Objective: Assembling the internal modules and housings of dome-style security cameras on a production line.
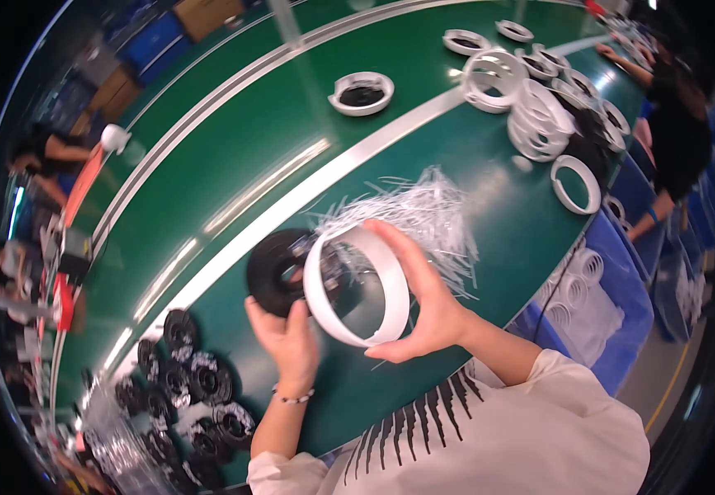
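Observation:
My left hand grips a black round part, shaped like a thick disc with a hole in its middle. Small printed or metallic bits show near its right side, too blurred to name. Fingers and thumb of my right hand are wrapped around a white ring, held tilted with its opening toward me. The ring is just right of the black part and overlaps it in view; whether they touch I cannot tell. Behind both, a heap of thin white strips lies on the green table.
Several black round parts are grouped at the lower left beside clear plastic. White rings pile up at the far right. One white ring with a black centre sits on the green belt. A blue bin holds white rings. Other people work around.

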The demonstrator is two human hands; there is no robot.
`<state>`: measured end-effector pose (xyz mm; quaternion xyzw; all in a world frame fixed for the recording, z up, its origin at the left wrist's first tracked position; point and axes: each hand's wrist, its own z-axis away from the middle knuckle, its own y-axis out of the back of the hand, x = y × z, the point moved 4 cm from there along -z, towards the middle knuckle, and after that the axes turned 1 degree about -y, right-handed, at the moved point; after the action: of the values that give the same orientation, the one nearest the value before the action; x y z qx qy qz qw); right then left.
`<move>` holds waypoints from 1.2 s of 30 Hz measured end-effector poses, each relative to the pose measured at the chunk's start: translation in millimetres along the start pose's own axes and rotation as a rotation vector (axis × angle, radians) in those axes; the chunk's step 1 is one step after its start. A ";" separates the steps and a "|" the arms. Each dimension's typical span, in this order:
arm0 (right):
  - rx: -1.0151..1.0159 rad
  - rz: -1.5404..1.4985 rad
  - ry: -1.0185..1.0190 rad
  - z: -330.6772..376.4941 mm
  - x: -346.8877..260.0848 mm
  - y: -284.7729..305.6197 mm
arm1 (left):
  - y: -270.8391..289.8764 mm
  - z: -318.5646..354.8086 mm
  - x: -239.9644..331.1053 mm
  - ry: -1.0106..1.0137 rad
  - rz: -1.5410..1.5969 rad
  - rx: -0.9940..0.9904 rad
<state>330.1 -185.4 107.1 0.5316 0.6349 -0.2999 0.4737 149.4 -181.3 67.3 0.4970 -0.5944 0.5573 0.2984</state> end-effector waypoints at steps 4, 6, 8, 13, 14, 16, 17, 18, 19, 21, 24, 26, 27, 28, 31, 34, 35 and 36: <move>0.148 -0.284 0.048 -9.3 2.6 -9.4 | -4.6 5.7 1.8 0.013 0.077 0.037; 0.222 -0.269 0.066 -14.8 3.5 -8.7 | -3.6 8.2 -0.6 0.027 0.042 0.021; 0.181 -0.204 0.073 -16.3 5.8 -13.7 | -9.2 9.3 -3.2 0.076 -0.026 -0.050; 0.033 0.132 0.095 -19.5 4.8 -16.1 | -30.1 3.5 22.1 0.433 0.682 -0.505; -0.015 0.027 0.094 -18.8 4.8 -17.1 | -24.4 3.5 16.6 0.528 0.712 -0.419; -0.138 0.195 0.155 -18.6 -5.9 -26.8 | -15.7 2.8 5.9 0.670 0.942 -0.273; -0.142 0.192 0.154 -19.4 -5.7 -29.5 | -12.8 2.1 2.9 0.657 0.856 -0.262; -0.141 0.214 0.146 -20.3 -4.7 -31.3 | -10.9 1.0 1.8 0.686 0.874 -0.230; -0.137 0.239 0.134 -20.2 -3.1 -31.6 | -10.8 -0.3 0.9 0.720 0.893 -0.200; -0.124 0.197 0.121 -19.2 2.7 -31.6 | -13.5 -1.6 0.0 0.680 0.740 -0.142; -0.055 0.199 0.062 -19.9 5.3 -30.0 | -13.0 -4.3 -4.1 0.604 0.595 -0.101; -0.063 0.276 0.105 -22.4 -1.1 -33.3 | -11.7 -7.4 -1.4 0.487 0.459 -0.103; -0.069 0.355 0.149 -23.5 -4.4 -34.8 | -11.7 -7.4 -0.8 0.486 0.459 -0.101; -0.067 0.357 0.146 -24.1 -5.5 -33.9 | -12.2 -7.9 0.8 0.455 0.476 -0.083; -0.110 0.374 0.221 -27.3 -8.2 -31.8 | -15.7 -6.8 9.6 0.417 0.483 -0.089; -0.187 0.051 0.194 -32.7 2.4 -24.4 | -17.4 -4.7 8.1 0.428 0.518 -0.132; -0.178 -0.177 0.152 -35.7 8.1 -22.1 | -18.7 -4.6 8.5 0.448 0.575 -0.174; -0.174 -0.263 0.064 -35.7 11.9 -19.8 | -20.0 -2.8 7.8 0.482 0.596 -0.126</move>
<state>301.1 -154.2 107.0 0.4102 0.7372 -0.2862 0.4543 164.8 -178.3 82.4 0.1380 -0.6587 0.6828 0.2843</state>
